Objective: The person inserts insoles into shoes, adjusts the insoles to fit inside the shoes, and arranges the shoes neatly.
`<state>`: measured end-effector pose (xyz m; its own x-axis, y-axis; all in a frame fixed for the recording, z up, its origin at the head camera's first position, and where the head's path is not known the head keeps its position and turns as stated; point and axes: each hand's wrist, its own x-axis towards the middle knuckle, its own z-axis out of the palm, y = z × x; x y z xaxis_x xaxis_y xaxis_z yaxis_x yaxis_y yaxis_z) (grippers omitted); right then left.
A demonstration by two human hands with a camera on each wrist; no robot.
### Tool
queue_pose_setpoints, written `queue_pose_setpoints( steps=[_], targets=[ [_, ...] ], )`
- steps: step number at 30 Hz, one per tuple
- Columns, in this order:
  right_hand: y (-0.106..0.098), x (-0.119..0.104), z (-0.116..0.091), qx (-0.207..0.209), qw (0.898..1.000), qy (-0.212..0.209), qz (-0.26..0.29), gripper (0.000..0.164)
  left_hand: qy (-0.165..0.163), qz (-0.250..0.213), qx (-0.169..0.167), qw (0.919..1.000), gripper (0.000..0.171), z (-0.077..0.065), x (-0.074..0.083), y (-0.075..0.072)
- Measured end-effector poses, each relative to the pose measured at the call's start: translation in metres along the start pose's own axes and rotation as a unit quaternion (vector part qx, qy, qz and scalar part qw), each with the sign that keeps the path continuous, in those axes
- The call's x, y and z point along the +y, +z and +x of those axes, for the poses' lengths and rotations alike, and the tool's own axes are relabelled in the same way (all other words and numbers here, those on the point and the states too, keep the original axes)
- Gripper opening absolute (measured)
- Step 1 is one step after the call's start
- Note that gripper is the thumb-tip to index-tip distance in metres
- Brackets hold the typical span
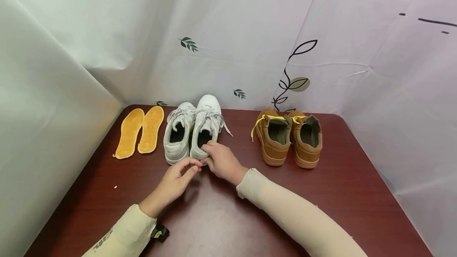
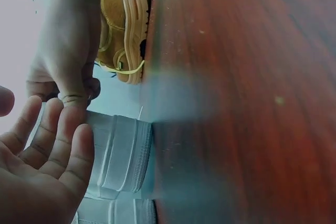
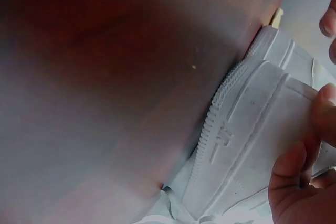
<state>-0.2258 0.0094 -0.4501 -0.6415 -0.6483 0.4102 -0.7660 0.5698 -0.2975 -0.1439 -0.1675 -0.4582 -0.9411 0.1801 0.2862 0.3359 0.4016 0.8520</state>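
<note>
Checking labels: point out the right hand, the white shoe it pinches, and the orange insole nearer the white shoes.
Right hand (image 1: 224, 162): head view, back of the hand.
White shoe (image 1: 208, 119): head view, on its laced front.
Orange insole (image 1: 151, 130): head view, middle of its face.

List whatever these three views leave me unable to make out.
Head: held white shoe, part of its heel behind the right hand.
Head: speck, too small to identify.
Left wrist: other white shoe, mostly cut off by the bottom edge.
Right wrist: left hand, mostly past the right edge.
Right wrist: table, grain blurred.
</note>
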Motion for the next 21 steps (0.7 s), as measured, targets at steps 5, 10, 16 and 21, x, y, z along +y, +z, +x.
queue_pose_setpoints(
  steps=[5, 10, 16, 21],
  targets=[
    [-0.005, 0.001, -0.007, 0.016, 1.000, 0.001, 0.009, 0.014, 0.008, -0.022, 0.006, 0.9997, 0.016, 0.004, 0.004, -0.003],
    [-0.010, 0.004, -0.015, 0.020, 1.000, -0.005, 0.009, 0.022, 0.005, -0.049, 0.005, 0.9987, 0.024, 0.007, 0.003, -0.004],
    [-0.018, 0.006, -0.026, 0.003, 1.000, -0.021, -0.007, 0.018, -0.010, -0.019, 0.019, 0.9996, 0.028, 0.010, 0.004, -0.003],
    [-0.026, 0.007, -0.035, -0.006, 0.999, -0.037, -0.027, 0.016, -0.037, -0.025, 0.009, 0.9990, 0.036, 0.015, 0.006, 0.000]
  ],
)
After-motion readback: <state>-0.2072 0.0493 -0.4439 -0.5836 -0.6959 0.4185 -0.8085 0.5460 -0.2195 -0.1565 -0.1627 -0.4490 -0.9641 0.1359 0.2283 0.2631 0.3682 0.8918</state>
